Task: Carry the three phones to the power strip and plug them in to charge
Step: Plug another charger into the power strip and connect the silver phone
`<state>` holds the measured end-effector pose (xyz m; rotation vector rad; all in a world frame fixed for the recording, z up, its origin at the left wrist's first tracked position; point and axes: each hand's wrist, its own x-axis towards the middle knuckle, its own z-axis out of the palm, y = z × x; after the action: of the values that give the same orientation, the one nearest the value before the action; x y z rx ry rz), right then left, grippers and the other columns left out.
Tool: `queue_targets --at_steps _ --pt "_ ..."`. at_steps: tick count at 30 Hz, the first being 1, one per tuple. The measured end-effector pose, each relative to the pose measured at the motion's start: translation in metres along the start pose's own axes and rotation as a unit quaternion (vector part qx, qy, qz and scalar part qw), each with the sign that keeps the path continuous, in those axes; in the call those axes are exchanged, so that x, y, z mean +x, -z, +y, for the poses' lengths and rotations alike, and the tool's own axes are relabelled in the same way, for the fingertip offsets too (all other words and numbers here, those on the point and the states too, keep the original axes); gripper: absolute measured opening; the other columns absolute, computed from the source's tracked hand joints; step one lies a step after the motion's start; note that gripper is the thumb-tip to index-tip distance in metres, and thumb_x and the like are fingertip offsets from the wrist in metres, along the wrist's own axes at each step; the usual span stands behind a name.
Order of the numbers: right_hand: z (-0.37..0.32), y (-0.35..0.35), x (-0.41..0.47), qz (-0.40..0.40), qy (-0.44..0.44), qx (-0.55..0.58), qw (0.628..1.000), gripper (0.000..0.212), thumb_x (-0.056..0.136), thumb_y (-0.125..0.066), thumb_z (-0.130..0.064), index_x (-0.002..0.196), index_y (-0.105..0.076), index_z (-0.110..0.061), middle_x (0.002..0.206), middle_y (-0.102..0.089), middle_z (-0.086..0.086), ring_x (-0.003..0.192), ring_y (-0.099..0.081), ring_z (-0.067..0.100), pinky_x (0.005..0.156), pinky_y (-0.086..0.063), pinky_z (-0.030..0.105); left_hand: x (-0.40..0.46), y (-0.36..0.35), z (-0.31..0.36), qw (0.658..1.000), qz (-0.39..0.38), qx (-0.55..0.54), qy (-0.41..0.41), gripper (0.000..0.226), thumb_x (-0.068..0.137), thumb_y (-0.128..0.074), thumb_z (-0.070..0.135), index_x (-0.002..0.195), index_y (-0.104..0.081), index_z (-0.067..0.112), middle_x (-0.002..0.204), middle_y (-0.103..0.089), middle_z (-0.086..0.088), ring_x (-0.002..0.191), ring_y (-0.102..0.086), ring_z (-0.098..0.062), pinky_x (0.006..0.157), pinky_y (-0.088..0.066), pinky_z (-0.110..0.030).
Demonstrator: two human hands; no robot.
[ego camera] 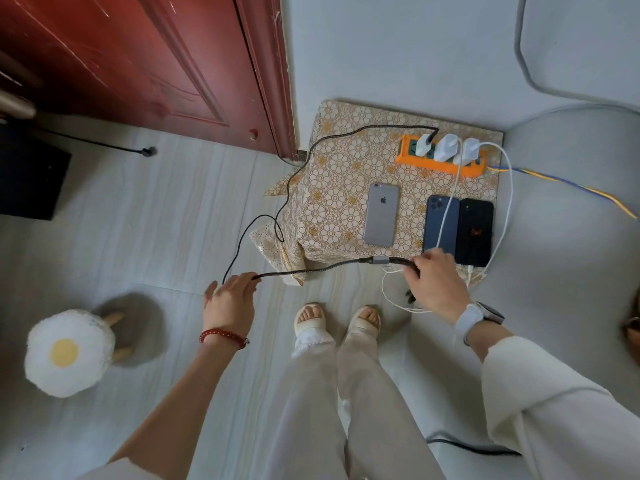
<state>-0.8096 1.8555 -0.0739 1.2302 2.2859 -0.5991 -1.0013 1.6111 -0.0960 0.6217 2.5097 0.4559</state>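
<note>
Three phones lie face down on a small table under a floral cloth (343,168): a silver phone (381,214), a blue phone (440,223) and a black phone (475,232). Behind them an orange power strip (433,164) holds three white chargers. White cables run from two chargers toward the blue and black phones' near ends. A black braided cable (311,270) leaves the left charger and loops off the table. My left hand (230,299) holds it on the left. My right hand (434,278) grips its plug end at the table's front edge.
A red door (156,64) stands at the back left. A fried-egg stool (67,351) sits on the floor at the left, a black box (31,178) beyond it. A blue-yellow cord (571,187) trails right from the strip. My feet (337,320) are before the table.
</note>
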Motion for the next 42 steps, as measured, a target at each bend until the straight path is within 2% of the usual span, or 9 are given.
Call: queue_targets --at_steps 3,5,10,12,18,25,30,36,42 --pt "-0.006 0.001 0.003 -0.037 -0.084 0.027 0.995 0.034 0.095 -0.035 -0.034 0.115 -0.051 -0.012 0.11 -0.055 0.02 0.101 -0.053 0.038 0.081 -0.046 0.046 -0.002 -0.007 0.001 0.999 -0.02 0.012 -0.045 0.019 0.089 -0.048 0.01 0.096 -0.065 0.008 0.085 -0.071 -0.012 0.078 -0.063 -0.032 0.094 -0.039 -0.052" --pt "-0.013 0.004 0.007 -0.056 -0.135 0.272 0.951 0.024 0.095 -0.039 -0.017 0.112 -0.053 -0.006 0.101 -0.061 0.019 0.085 -0.06 0.034 0.084 -0.049 0.047 -0.003 -0.012 0.0 0.997 -0.04 0.028 -0.058 0.019 0.09 -0.048 0.013 0.096 -0.066 0.01 0.083 -0.07 -0.01 0.078 -0.063 -0.031 0.095 -0.039 -0.051" --pt "-0.016 0.019 0.012 -0.041 -0.199 0.847 0.491 0.023 0.092 -0.034 0.001 0.083 -0.051 -0.011 0.089 -0.057 0.009 0.085 -0.062 0.02 0.089 -0.049 0.037 -0.01 -0.022 -0.011 0.986 -0.123 0.108 -0.041 0.025 0.093 -0.042 0.024 0.103 -0.064 0.019 0.094 -0.068 -0.004 0.094 -0.06 -0.023 0.108 -0.026 -0.042" --pt "-0.016 0.02 0.015 -0.013 -0.194 0.874 0.445 0.016 0.094 -0.039 -0.01 0.082 -0.048 -0.012 0.08 -0.056 0.005 0.068 -0.062 0.016 0.073 -0.051 0.032 -0.011 -0.024 -0.016 0.98 -0.14 0.13 -0.045 0.026 0.094 -0.04 0.026 0.105 -0.063 0.022 0.097 -0.067 -0.002 0.097 -0.059 -0.021 0.11 -0.023 -0.04" --pt "-0.021 0.018 0.015 -0.017 -0.184 0.817 0.546 0.032 0.096 -0.038 -0.035 0.077 -0.048 -0.011 0.054 -0.05 0.0 0.049 -0.051 0.015 0.063 -0.049 0.031 -0.003 -0.026 -0.021 0.972 -0.152 0.178 -0.026 0.027 0.095 -0.036 0.026 0.102 -0.062 0.026 0.099 -0.065 0.001 0.099 -0.057 -0.018 0.11 -0.022 -0.038" --pt "-0.031 0.023 0.008 -0.075 -0.111 0.783 0.608 0.018 0.094 -0.044 -0.012 0.088 -0.061 -0.006 0.076 -0.061 0.006 0.07 -0.062 0.018 0.066 -0.056 0.029 0.005 -0.027 -0.02 0.961 -0.22 0.163 0.035 0.036 0.091 -0.04 0.018 0.125 -0.049 0.028 0.128 -0.056 0.0 0.119 -0.049 -0.019 0.113 -0.021 -0.042" --pt "-0.054 0.011 -0.008 -0.12 -0.037 0.693 0.71 0.014 0.089 -0.051 -0.002 0.095 -0.061 0.004 0.081 -0.064 0.013 0.073 -0.064 0.024 0.075 -0.058 0.036 0.02 -0.018 0.033 0.977 -0.186 -0.099 0.037 0.028 0.088 -0.052 0.02 0.114 -0.06 0.013 0.118 -0.064 -0.009 0.107 -0.058 -0.02 0.094 -0.042 -0.028" --pt "-0.074 -0.003 -0.021 -0.133 -0.017 0.616 0.777 0.018 0.086 -0.055 0.001 0.099 -0.062 0.012 0.079 -0.066 0.013 0.067 -0.066 0.017 0.065 -0.056 0.025 0.033 0.003 0.11 0.901 -0.204 -0.382 -0.005 0.021 0.083 -0.06 0.024 0.1 -0.067 0.015 0.094 -0.068 0.0 0.087 -0.062 -0.008 0.08 -0.05 -0.021" --pt "-0.076 -0.008 -0.021 -0.114 -0.007 0.523 0.845 0.017 0.084 -0.06 -0.008 0.089 -0.067 0.007 0.094 -0.061 0.041 0.096 -0.053 0.057 0.092 -0.04 0.064 0.038 -0.002 0.115 0.852 -0.185 -0.486 0.057 0.02 0.078 -0.065 0.005 0.081 -0.068 0.024 0.072 -0.07 0.01 0.068 -0.064 -0.004 0.07 -0.054 -0.017"
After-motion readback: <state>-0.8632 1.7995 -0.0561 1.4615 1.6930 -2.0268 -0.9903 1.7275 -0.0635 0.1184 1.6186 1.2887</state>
